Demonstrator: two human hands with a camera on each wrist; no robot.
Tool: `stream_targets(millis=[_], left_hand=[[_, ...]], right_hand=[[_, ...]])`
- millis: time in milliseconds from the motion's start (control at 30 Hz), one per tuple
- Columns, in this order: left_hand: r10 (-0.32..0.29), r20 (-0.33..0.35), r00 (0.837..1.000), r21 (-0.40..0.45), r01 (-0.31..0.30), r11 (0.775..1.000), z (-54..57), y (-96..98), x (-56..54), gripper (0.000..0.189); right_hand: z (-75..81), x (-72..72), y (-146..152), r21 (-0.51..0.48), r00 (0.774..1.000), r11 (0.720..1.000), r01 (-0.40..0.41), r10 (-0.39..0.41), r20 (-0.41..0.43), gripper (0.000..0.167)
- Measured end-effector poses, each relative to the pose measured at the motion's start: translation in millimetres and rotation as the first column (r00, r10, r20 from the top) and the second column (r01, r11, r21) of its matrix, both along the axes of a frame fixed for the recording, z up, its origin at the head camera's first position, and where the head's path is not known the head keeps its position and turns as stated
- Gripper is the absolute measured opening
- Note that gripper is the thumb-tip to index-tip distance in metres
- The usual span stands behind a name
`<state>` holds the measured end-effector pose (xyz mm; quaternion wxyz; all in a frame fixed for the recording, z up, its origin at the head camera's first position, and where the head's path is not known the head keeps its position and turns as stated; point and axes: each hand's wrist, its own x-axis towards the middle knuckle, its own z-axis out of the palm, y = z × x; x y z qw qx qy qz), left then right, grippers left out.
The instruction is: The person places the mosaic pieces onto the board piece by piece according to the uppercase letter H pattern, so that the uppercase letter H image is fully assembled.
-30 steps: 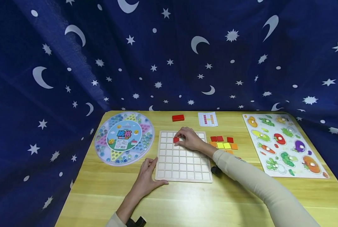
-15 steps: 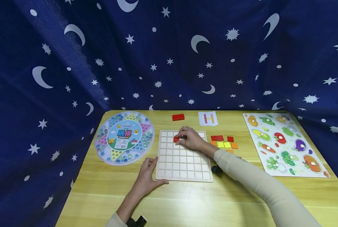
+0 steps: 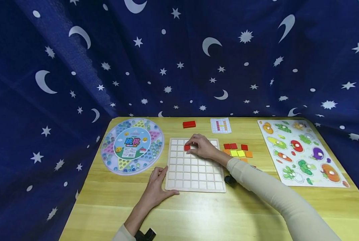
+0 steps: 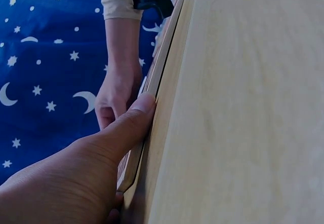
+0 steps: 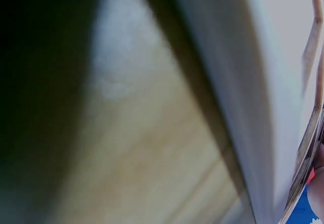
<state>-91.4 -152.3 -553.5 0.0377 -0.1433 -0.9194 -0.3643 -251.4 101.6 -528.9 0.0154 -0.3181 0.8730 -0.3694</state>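
Note:
A white grid board (image 3: 194, 176) with a pale wooden frame lies on the table. Thumb and forefinger of my right hand (image 3: 201, 148) pinch a red square tile (image 3: 186, 148) over a cell in the board's upper rows. At the near left corner, my left hand (image 3: 156, 187) presses against the board with thumb and forefinger spread, the thumb (image 4: 139, 107) along the front edge. The right wrist view is mostly blurred, showing the board's edge and a fingertip (image 5: 317, 193) at the far right. Right of the board lie loose red, yellow (image 3: 237, 153) and orange tiles (image 3: 249, 154), partly hidden by my sleeve.
Behind the board are a red block (image 3: 189, 124) and a pattern card (image 3: 220, 126). A round Chinese checkers set (image 3: 132, 146) with marbles lies left, and a vegetable puzzle board (image 3: 302, 150) lies right. A starry dark blue curtain (image 3: 179, 60) hangs behind the table.

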Motion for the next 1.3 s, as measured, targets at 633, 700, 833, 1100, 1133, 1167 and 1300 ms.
stream_targets(millis=[633, 700, 833, 1100, 1133, 1167, 1300], left_hand=[[0.026, -0.004, 1.000, -0.041, -0.027, 0.999, -0.9, -8.1, 1.3, 0.107], [0.027, 0.004, 1.000, -0.038, -0.027, 0.999, 0.3, -8.0, 1.2, 0.107], [0.026, 0.009, 1.000, -0.031, -0.025, 0.999, 2.7, -7.3, 1.1, 0.107], [0.018, 0.002, 1.000, -0.029, -0.018, 0.999, 3.1, -3.9, 0.6, 0.107], [0.017, 0.003, 1.000, -0.028, -0.017, 0.999, 3.3, -3.2, 0.6, 0.107], [0.016, 0.003, 1.000, -0.027, -0.016, 1.000, 3.5, -2.5, 0.6, 0.107], [0.006, 0.003, 1.000, -0.013, -0.006, 1.000, 5.0, 0.3, 0.8, 0.107]], right_hand=[[18.8, -0.5, 59.9, -0.073, 0.990, 0.995, 0.070, -0.060, 0.130, 0.045], [20.3, 0.5, 76.3, -0.085, 0.984, 0.990, 0.110, -0.097, 0.147, 0.043], [30.1, 8.9, 101.0, -0.091, 0.965, 0.979, 0.180, -0.158, 0.210, 0.037], [17.3, 13.0, 133.3, -0.058, 0.964, 0.983, 0.175, -0.159, 0.213, 0.034], [17.1, 14.1, 136.1, -0.049, 0.967, 0.984, 0.170, -0.157, 0.202, 0.034], [17.0, 15.0, 138.8, -0.042, 0.966, 0.984, 0.172, -0.160, 0.201, 0.033], [17.0, 18.2, 150.9, -0.012, 0.967, 0.984, 0.176, -0.170, 0.190, 0.032]])
